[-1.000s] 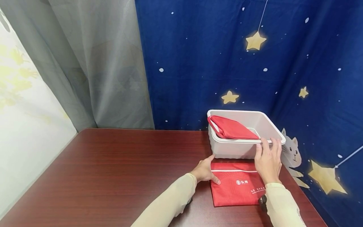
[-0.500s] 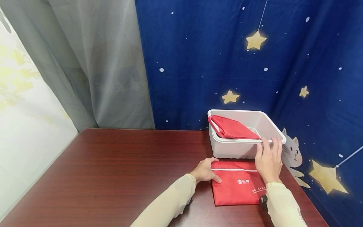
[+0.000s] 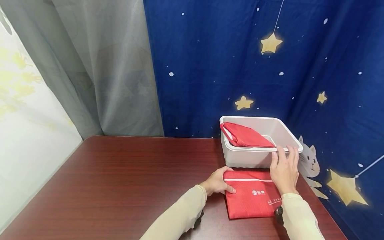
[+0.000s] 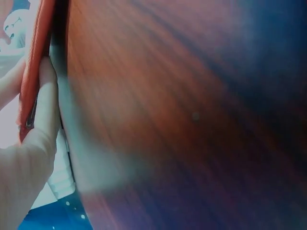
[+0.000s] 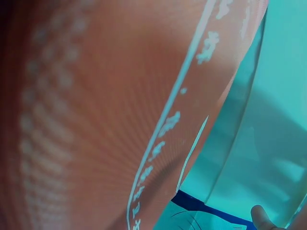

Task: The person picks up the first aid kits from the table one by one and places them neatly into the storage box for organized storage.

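A flat red fabric pouch with white print and a white line lies in front of a white plastic bin. My left hand pinches its upper left edge, thumb on the front. In the left wrist view the fingers lie along the other side of the pouch. My right hand holds the bin's near rim towards its right corner, fingertips over the rim. In the right wrist view a digit tip shows near the bin wall. Part of the pouch is hidden behind the right hand.
Another red fabric item with a white inside leans in the bin's left part. The bin stands at the back right of the brown wooden table. Behind the table hang a grey curtain and a blue star-patterned curtain.
My left index finger has drawn back from the bin's corner, and the left hand now pinches the pouch edge. The pouch has shifted slightly right. The right hand has stayed on the rim.
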Tool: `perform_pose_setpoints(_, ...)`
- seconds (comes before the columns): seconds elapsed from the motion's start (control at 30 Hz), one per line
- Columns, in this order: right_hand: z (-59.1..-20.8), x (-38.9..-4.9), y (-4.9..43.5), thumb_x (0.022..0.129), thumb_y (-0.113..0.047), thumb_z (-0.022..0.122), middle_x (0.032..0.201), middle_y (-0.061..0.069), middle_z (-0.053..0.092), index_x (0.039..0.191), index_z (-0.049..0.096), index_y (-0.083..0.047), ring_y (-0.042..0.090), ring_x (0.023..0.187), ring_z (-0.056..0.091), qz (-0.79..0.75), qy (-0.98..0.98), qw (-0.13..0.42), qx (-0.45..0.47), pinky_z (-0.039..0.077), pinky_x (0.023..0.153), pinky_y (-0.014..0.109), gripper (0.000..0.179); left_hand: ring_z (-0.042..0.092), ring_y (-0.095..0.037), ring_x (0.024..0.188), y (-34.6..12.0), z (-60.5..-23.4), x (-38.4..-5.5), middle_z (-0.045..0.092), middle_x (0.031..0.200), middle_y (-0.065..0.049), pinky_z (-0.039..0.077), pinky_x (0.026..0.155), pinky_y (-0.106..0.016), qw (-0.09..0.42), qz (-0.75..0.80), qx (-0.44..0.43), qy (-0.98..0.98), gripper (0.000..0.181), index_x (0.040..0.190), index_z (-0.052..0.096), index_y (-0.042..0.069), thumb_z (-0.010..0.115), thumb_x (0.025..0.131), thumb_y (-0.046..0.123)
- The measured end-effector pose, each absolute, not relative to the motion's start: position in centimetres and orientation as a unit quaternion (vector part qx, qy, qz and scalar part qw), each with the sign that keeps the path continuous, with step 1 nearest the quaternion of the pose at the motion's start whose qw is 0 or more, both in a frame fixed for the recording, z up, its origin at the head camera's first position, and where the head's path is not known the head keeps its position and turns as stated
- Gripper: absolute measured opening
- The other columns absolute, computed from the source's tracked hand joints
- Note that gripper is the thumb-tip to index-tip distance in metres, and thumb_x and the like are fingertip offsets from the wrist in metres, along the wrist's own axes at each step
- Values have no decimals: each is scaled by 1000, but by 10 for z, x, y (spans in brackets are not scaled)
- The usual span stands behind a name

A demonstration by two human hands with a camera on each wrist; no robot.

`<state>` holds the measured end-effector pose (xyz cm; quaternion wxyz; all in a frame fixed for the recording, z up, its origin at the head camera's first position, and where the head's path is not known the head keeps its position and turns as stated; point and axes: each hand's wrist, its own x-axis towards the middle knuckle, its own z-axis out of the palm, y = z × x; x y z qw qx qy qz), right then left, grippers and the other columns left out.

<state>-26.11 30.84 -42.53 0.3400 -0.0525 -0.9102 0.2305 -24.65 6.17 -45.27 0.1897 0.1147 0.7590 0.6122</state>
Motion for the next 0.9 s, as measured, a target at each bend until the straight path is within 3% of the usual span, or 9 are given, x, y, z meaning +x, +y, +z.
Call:
perform_pose_setpoints(0.2, -424, -261, 308, 97, -32, 38, 145, 11, 24, 130, 46, -17, 21, 140, 3, 232, -911, 337, -53, 32, 85, 70, 37, 62, -17, 70, 59, -455, -250, 57, 92, -4, 54, 54, -35, 231, 644, 136, 716, 63, 112, 48, 15, 73, 63, -16)
perform_pose_setpoints(0.53, -423, -260, 307, 97, -31, 39, 146, 11, 24, 130, 46, -16, 21, 140, 3, 234, -912, 332, -52, 32, 87, 69, 37, 63, -21, 69, 49, -454, -250, 58, 93, -9, 54, 56, -41, 247, 676, 148, 679, 49, 113, 50, 12, 62, 74, -15)
perform_pose_setpoints(0.9, -422, -258, 306, 97, -31, 38, 147, 10, 23, 131, 45, -17, 21, 140, 2, 235, -915, 324, -57, 31, 86, 70, 37, 63, -20, 75, 33, -450, -257, 58, 97, -8, 55, 63, -42, 272, 676, 155, 667, 46, 115, 51, 12, 62, 77, -12)
